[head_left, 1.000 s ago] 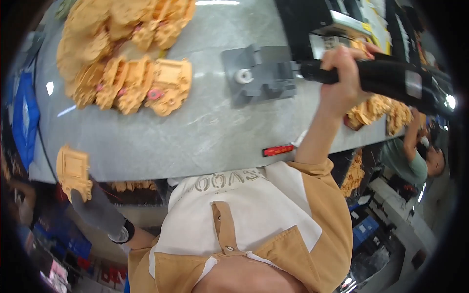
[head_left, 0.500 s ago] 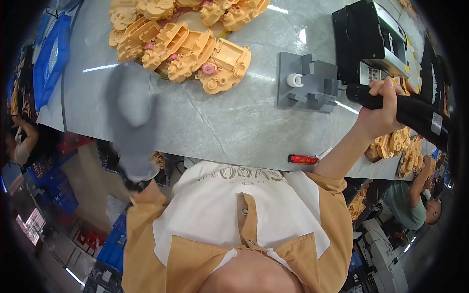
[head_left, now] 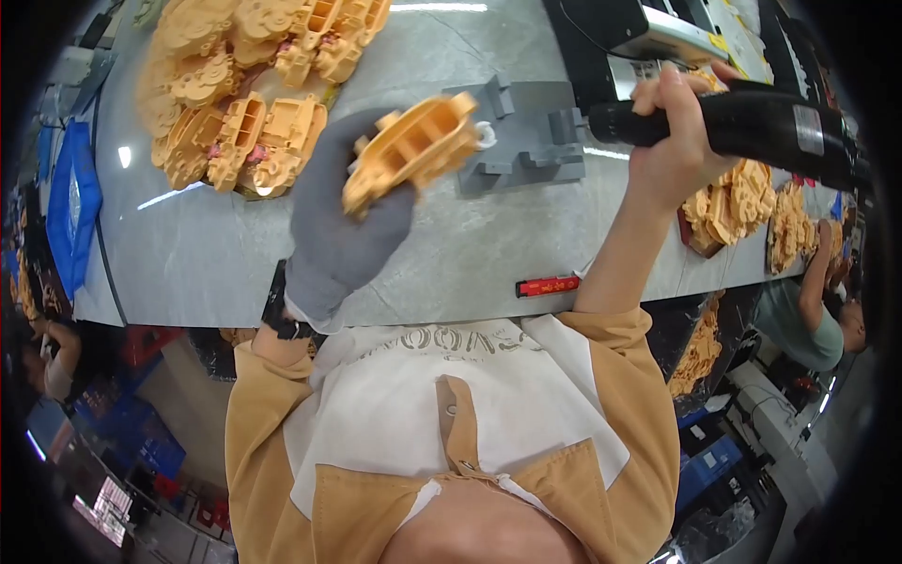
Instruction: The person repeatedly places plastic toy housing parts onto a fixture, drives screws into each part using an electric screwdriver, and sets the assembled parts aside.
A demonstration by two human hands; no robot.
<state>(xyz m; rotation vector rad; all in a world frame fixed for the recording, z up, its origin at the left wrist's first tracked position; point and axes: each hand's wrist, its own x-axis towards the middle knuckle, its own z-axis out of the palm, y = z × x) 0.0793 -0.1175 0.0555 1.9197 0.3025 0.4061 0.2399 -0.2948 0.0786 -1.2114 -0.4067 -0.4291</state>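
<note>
I have the left hand's [head_left: 349, 211] grip clamped on an orange part [head_left: 415, 146], apparently near the grey fixture [head_left: 526, 132]; the right hand [head_left: 678, 136] clasps a black tool [head_left: 761, 124].

Yellow-orange colours the held part [head_left: 413, 146] and the heaped parts [head_left: 202, 80] alike; the left glove [head_left: 343, 235] is plain grey. The handheld tool [head_left: 752, 122] is black with a pale label [head_left: 809, 130]. Slate-grey fixture [head_left: 534, 117], pale grey tabletop [head_left: 470, 240] — faintly veined — red-and-black small tool [head_left: 548, 286], blue tray [head_left: 70, 216], white-and-tan shirt [head_left: 395, 404].
</note>
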